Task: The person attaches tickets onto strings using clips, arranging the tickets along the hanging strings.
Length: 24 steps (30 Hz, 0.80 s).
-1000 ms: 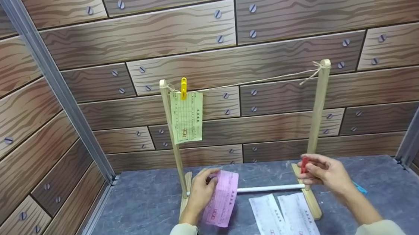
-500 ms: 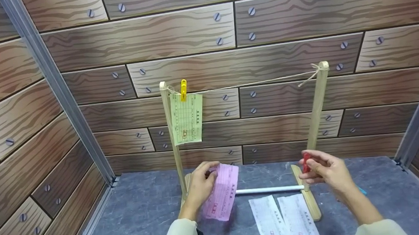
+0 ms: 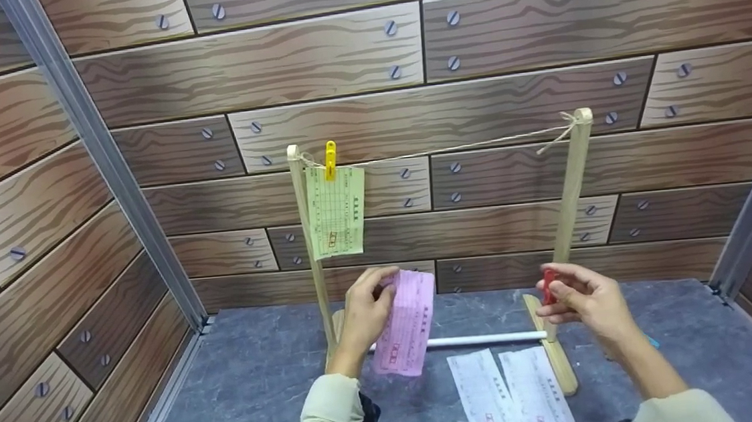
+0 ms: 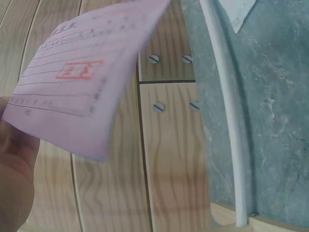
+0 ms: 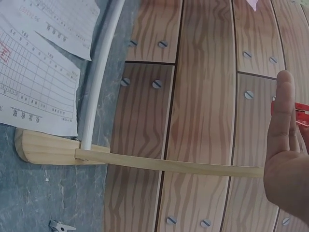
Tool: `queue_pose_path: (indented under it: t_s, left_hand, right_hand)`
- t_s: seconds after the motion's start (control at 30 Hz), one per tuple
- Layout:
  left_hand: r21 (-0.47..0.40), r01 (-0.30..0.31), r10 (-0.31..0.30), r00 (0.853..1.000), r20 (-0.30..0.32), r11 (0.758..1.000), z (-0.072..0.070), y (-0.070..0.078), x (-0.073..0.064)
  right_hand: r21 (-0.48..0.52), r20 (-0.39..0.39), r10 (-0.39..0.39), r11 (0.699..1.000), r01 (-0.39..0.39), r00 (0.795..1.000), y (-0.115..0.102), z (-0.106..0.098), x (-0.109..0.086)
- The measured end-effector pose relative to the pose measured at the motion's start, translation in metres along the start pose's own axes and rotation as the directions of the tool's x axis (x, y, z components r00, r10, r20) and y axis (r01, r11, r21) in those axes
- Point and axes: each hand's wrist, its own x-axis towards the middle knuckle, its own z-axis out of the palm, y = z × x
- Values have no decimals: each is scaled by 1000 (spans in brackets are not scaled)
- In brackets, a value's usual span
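Observation:
My left hand (image 3: pixel 369 309) pinches a pink printed slip (image 3: pixel 406 326) by its upper edge, above the table and in front of the rack's white crossbar (image 3: pixel 487 339). In the left wrist view the pink slip (image 4: pixel 82 77) hangs tilted, with a red stamp mark on it. My right hand (image 3: pixel 587 298) holds a small red clothespin (image 3: pixel 549 286) between thumb and fingers, close to the right post (image 3: pixel 572 189). Behind them a yellow clothespin (image 3: pixel 330 161) fixes a green slip (image 3: pixel 337 211) to the string (image 3: pixel 451 148), near the left post (image 3: pixel 312 256).
Two white slips (image 3: pixel 486 397) lie side by side on the dark table (image 3: pixel 243 396), by the right wooden foot (image 3: pixel 560 371). A blue piece (image 3: pixel 652 341) is partly hidden behind the right forearm. Wood-patterned walls stand behind and at both sides.
My left hand has risen and shifted slightly right, carrying the pink slip up off its earlier height. My right hand, with the red clothespin, has risen only a little.

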Motion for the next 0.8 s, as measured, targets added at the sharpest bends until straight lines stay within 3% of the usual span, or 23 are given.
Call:
queue_pose_path:
  t_s: [0.33,0.8]
  left_hand:
    - [-2,6,-6,996,-92,1000,2,6,8]
    - [-5,-86,85,987,-138,996,0,19,27]
  right_hand:
    - [39,1,-55,998,55,999,-12,4,3]
    - [73,3,-63,995,63,998,-31,8,6]
